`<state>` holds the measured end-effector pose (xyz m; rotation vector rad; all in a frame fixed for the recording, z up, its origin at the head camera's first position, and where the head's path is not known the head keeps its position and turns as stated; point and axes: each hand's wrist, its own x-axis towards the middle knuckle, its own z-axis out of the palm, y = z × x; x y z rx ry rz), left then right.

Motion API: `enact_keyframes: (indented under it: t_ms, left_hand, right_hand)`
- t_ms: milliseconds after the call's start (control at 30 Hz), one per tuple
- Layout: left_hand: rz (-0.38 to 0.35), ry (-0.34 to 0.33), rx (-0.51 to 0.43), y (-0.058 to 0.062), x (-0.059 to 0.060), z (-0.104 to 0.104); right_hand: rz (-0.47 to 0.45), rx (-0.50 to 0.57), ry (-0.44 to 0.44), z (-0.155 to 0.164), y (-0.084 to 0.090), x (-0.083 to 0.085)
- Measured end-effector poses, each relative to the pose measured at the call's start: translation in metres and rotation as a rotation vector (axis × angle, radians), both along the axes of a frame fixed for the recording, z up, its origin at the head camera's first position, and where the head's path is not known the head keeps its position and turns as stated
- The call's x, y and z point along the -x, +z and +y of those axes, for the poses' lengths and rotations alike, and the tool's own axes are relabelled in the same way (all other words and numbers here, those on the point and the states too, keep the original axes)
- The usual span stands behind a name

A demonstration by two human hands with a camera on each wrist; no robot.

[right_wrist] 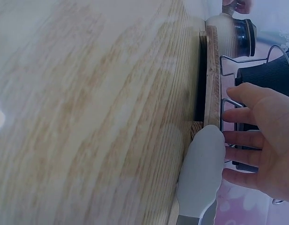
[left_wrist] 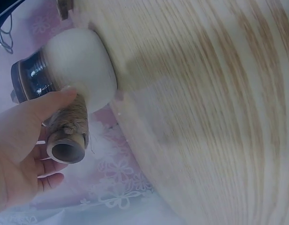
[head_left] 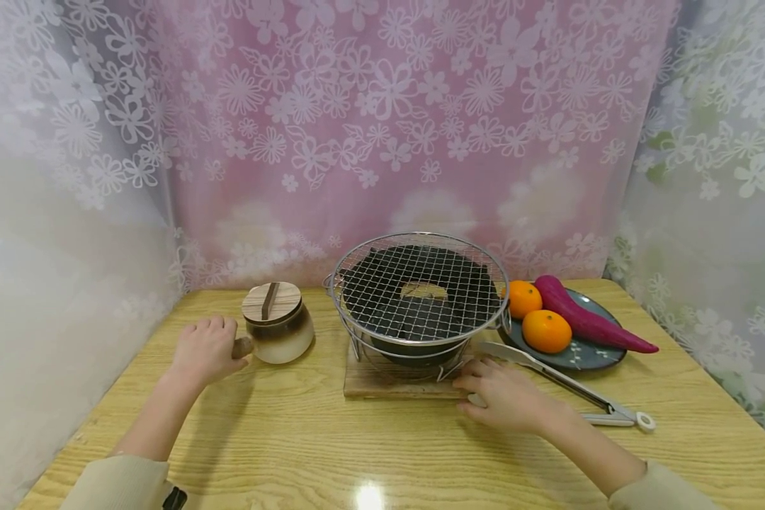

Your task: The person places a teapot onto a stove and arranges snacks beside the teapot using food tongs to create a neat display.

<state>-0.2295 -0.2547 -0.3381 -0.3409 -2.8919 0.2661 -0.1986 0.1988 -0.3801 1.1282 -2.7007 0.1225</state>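
Note:
A cream-and-brown side-handled pot with a wooden lid stands at the left of the table. My left hand holds its twine-wrapped handle, thumb on one side and fingers on the other. The hollow handle end shows in the left wrist view. My right hand, fingers extended, is at the front right corner of the grill's wooden base. Just beside those fingers lies a white tip of the tongs. On the base stands a black charcoal grill under a round wire mesh.
Behind the tongs sits a dark plate bearing two oranges and a purple sweet potato. A pink floral curtain closes off the back of the wooden table.

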Motion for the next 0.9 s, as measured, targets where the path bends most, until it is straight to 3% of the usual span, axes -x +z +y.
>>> enact_keyframes:
  t_ms: [267, 900]
  left_hand:
    - [-0.027, -0.011, 0.023, -0.004, 0.005, -0.001]
    - [-0.063, 0.004, 0.080, -0.007, 0.014, 0.004]
  right_hand:
    - [-0.029, -0.003, -0.015, -0.001, 0.001, -0.001]
    - [-0.002, 0.005, -0.027, -0.002, -0.003, 0.000]
